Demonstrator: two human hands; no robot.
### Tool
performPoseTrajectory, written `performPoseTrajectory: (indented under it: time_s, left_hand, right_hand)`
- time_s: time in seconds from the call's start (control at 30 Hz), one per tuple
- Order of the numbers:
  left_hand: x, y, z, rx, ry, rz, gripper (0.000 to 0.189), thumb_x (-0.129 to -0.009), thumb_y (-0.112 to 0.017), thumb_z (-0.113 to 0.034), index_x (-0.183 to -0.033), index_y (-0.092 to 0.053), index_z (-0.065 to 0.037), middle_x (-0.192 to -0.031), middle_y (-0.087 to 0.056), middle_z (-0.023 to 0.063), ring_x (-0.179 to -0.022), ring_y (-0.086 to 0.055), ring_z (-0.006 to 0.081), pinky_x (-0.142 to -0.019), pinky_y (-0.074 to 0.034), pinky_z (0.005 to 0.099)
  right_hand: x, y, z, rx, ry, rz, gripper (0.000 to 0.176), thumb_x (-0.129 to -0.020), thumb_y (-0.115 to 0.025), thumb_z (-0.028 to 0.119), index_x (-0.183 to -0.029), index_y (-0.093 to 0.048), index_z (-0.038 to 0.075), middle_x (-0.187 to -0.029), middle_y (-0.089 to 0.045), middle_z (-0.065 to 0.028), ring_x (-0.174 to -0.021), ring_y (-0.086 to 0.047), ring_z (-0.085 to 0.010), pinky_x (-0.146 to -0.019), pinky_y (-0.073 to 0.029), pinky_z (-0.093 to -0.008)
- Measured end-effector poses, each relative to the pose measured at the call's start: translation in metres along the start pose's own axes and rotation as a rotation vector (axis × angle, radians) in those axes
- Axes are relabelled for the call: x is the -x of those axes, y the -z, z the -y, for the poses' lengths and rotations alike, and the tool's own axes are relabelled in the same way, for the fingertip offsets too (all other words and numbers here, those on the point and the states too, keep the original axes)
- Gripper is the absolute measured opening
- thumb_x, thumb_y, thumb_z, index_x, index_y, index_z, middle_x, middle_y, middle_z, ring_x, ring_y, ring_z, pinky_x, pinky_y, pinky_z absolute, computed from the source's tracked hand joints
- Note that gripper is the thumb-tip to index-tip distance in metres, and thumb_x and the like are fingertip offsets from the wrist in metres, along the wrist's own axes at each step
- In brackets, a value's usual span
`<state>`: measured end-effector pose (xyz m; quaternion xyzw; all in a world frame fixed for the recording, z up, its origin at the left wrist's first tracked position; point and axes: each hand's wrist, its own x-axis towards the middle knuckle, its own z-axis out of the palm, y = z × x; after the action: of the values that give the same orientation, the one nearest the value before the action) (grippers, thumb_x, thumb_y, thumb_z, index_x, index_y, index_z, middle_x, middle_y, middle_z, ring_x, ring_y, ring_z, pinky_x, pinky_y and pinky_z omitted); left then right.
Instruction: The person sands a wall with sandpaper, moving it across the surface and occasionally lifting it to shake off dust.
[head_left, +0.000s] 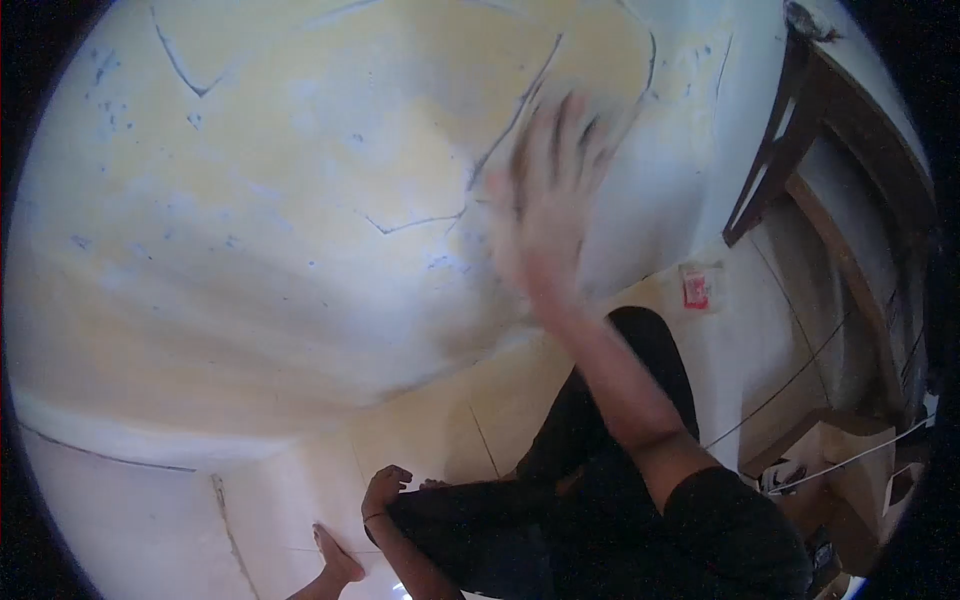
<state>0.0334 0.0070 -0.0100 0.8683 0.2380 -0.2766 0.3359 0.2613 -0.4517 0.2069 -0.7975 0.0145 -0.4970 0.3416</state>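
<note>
A pale wall (pixel 300 170) with yellowish patches, dark cracks and small blue-grey specks fills the upper view. My right hand (pixel 555 200) is raised against it, fingers stretched out and blurred by motion. Its palm faces the wall beside a long dark crack, and whether anything thin lies under it is hidden. My left hand (pixel 384 491) rests by my knee in dark trousers (pixel 460 510), its fingers loosely bent, with nothing seen in them. A thin dark band circles that wrist.
Tiled floor (pixel 430 430) runs along the wall's foot. A small red-and-white packet (pixel 696 288) lies there. Dark wooden furniture (pixel 850 130) stands at right, above an open cardboard box (pixel 845 465) with cables. A bare foot (pixel 338 562) shows at lower left.
</note>
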Motion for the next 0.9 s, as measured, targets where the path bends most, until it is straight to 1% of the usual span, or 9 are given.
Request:
performPoseTrajectory:
  time_s: [0.13, 0.2, 0.33, 0.5, 0.6, 0.7, 0.77, 0.87, 0.9]
  left_hand:
    - [0.012, 0.007, -0.035, 0.030, -0.017, -0.046, 0.032, -0.087, -0.043, -0.017, -0.093, -0.069, 0.002, -0.095, -0.070, 0.0136, -0.086, -0.068, 0.0251, -0.076, -0.055, 0.0369]
    - [0.022, 0.003, -0.028, 0.012, -0.159, -0.049, 0.032, -0.086, -0.044, -0.018, -0.093, -0.069, 0.001, -0.095, -0.070, 0.0131, -0.084, -0.068, 0.0254, -0.075, -0.054, 0.0366]
    - [0.009, 0.001, -0.004, -0.050, 0.014, 0.003, 0.033, -0.085, -0.044, -0.018, -0.092, -0.070, 0.001, -0.094, -0.069, 0.0147, -0.083, -0.068, 0.0257, -0.075, -0.054, 0.0337]
    - [0.006, 0.011, -0.025, 0.063, -0.042, -0.037, 0.034, -0.086, -0.043, -0.018, -0.092, -0.070, 0.001, -0.095, -0.070, 0.0136, -0.082, -0.068, 0.0250, -0.076, -0.054, 0.0358]
    - [0.022, 0.000, -0.005, 0.010, -0.028, -0.037, 0.034, -0.086, -0.042, -0.018, -0.094, -0.069, 0.001, -0.095, -0.070, 0.0135, -0.084, -0.068, 0.0245, -0.078, -0.054, 0.0354]
    - [0.013, 0.001, -0.013, -0.127, 0.055, 0.007, 0.034, -0.086, -0.043, -0.019, -0.095, -0.068, 0.002, -0.096, -0.070, 0.0143, -0.087, -0.068, 0.0238, -0.080, -0.055, 0.0339]
    - [-0.003, 0.003, 0.001, 0.017, 0.016, 0.035, 0.034, -0.086, -0.043, -0.019, -0.094, -0.069, 0.002, -0.097, -0.070, 0.0144, -0.086, -0.068, 0.0241, -0.079, -0.055, 0.0336]
    - [0.006, 0.005, -0.019, 0.144, -0.067, 0.007, 0.033, -0.085, -0.045, -0.018, -0.093, -0.069, 0.003, -0.097, -0.070, 0.0145, -0.086, -0.068, 0.0243, -0.078, -0.055, 0.0338]
    - [0.013, 0.008, -0.025, 0.167, -0.087, -0.007, 0.032, -0.085, -0.045, -0.018, -0.093, -0.069, 0.003, -0.097, -0.070, 0.0145, -0.086, -0.068, 0.0244, -0.078, -0.055, 0.0339]
  right_hand:
    - [0.066, -0.007, 0.020, -0.027, 0.095, 0.342, 0.065, -0.095, -0.049, 0.036, -0.147, -0.030, 0.001, -0.153, -0.022, -0.0274, -0.138, -0.014, -0.0556, -0.111, -0.010, -0.0632]
    - [0.021, 0.002, 0.006, -0.062, 0.016, 0.106, 0.067, -0.094, -0.050, 0.037, -0.147, -0.031, 0.000, -0.152, -0.023, -0.0282, -0.137, -0.015, -0.0571, -0.110, -0.009, -0.0657]
    - [-0.022, 0.005, -0.013, -0.080, -0.020, -0.153, 0.072, -0.092, -0.053, 0.040, -0.146, -0.031, -0.002, -0.152, -0.023, -0.0291, -0.137, -0.013, -0.0582, -0.109, -0.009, -0.0673]
    - [0.092, -0.031, 0.005, 0.019, 0.119, 0.276, 0.068, -0.095, -0.050, 0.035, -0.147, -0.027, -0.002, -0.153, -0.020, -0.0291, -0.139, -0.014, -0.0539, -0.112, -0.011, -0.0617]
    - [0.007, 0.000, 0.006, -0.035, 0.012, -0.007, 0.072, -0.092, -0.052, 0.038, -0.147, -0.028, -0.002, -0.153, -0.019, -0.0289, -0.137, -0.014, -0.0571, -0.111, -0.010, -0.0648]
    - [-0.016, -0.002, -0.008, -0.041, -0.021, -0.112, 0.072, -0.092, -0.053, 0.039, -0.147, -0.029, 0.000, -0.153, -0.020, -0.0281, -0.138, -0.013, -0.0572, -0.111, -0.010, -0.0650]
    - [0.038, -0.016, 0.007, 0.073, 0.008, 0.145, 0.065, -0.096, -0.049, 0.034, -0.147, -0.029, 0.000, -0.154, -0.020, -0.0272, -0.139, -0.014, -0.0549, -0.112, -0.011, -0.0616]
    - [0.094, -0.035, 0.005, 0.008, 0.132, 0.264, 0.068, -0.092, -0.050, 0.035, -0.147, -0.031, 0.000, -0.153, -0.022, -0.0262, -0.137, -0.016, -0.0558, -0.111, -0.011, -0.0655]
    - [0.071, -0.026, 0.006, 0.001, 0.092, 0.154, 0.067, -0.093, -0.049, 0.036, -0.147, -0.030, 0.000, -0.153, -0.021, -0.0266, -0.137, -0.016, -0.0563, -0.111, -0.010, -0.0647]
